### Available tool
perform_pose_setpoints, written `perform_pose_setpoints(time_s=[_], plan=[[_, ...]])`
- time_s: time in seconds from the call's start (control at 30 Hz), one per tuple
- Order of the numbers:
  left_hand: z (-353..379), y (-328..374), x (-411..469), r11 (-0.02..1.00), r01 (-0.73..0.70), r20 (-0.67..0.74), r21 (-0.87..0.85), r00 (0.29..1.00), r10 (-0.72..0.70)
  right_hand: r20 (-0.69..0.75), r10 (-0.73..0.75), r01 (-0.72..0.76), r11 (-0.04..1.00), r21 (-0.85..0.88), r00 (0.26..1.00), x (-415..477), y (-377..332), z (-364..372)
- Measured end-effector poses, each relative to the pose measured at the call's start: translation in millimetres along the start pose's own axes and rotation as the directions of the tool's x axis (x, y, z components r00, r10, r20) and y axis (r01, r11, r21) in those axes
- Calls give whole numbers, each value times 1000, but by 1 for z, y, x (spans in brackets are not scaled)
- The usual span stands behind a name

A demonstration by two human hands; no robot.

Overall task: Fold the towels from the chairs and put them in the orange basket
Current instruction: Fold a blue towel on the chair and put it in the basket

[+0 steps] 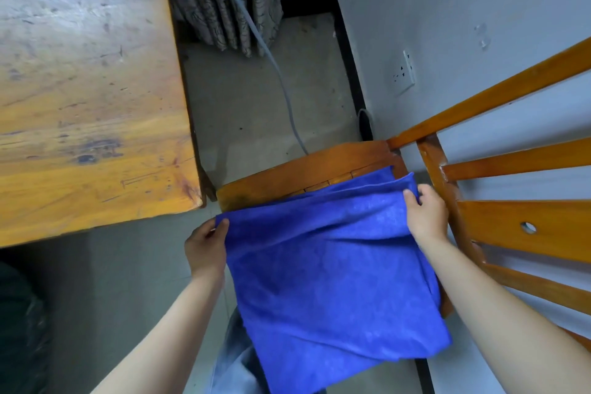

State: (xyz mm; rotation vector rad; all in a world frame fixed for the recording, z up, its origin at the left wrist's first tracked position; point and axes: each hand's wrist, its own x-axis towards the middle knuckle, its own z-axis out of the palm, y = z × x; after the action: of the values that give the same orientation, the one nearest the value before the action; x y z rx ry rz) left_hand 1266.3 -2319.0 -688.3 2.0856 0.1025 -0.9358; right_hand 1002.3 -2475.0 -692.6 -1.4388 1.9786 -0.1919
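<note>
1. Blue cloth fills the lower middle of the frame: a towel (329, 269) lies spread over the seat of a wooden chair (307, 166), its near edge hanging past the seat front towards the bottom of the frame.
2. The towel looks doubled over, with layered edges showing along its far side near the chair back.
3. The left hand (204, 245), at centre left, pinches the towel's left far corner between thumb and curled fingers; the corner sits just off the seat's left edge.
4. The right hand (427, 216), at centre right, grips the towel's right far corner, fingers curled over the folded edge, thumb on top of the cloth.
5. Both forearms reach in from the bottom corners, either side of the towel.
6. The chair back, with horizontal orange-brown slats, runs across the right of the frame; the right hand is just beside its upright post.
7. A worn wooden table (86, 80) takes up the upper left, its corner close to the chair seat but apart from it.
8. A patterned curtain (224, 0) hangs at top centre, with a grey hose (275, 64) running down across the floor towards the chair.
9. A wall socket (405, 73) sits on the grey wall at upper right.
10. Denim-clad legs show below the towel at bottom centre.
</note>
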Motion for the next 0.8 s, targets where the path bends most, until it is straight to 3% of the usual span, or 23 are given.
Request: perform_pose_setpoints(time_s=[0.1, 0.2, 0.47, 0.8], plan=[[-2, -5, 1, 998, 25, -40, -62, 999, -27, -12, 32, -31, 998, 54, 999, 17, -11, 5], [-1, -11, 9, 996, 60, -17, -66, 998, -61, 13, 40, -40, 999, -4, 999, 29, -14, 10], [2, -24, 25, 994, 50, 33, 95, 998, -54, 79, 122, -115, 989, -88, 989, 37, -6, 27], [-28, -110, -52, 940, 294, 110, 175, 943, -315, 129, 93, -76, 988, -133, 987, -58, 94, 6]])
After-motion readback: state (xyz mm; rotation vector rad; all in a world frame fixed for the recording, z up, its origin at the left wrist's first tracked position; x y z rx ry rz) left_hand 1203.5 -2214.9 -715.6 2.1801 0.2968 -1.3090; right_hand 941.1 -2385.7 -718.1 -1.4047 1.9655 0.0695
